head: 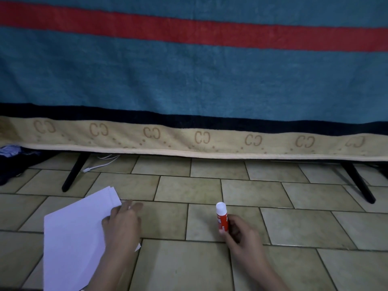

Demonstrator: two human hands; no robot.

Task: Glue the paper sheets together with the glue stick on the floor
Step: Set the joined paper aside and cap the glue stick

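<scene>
R hand (241, 234) is curled round the glue stick (222, 218), held upright, white cap still on; paper sheets (77, 234) lie off to its left on the floor tiles (210, 269), long axis slanting away, w/ my L hand (121, 223) resting on their right edge, fingers fairly straight. Bare tile between the two, nothing blocking. Further back: black stand legs (73, 173), white cable (100, 162), hanging blue towel (189, 80).

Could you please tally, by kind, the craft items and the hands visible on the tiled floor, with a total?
Stack of white paper sheets: 1 (separate sheets cannot be counted)
Glue stick: 1, white cap on
Hands: 2, left hand on the paper, right hand gripping the glue stick
Total: 4
</scene>
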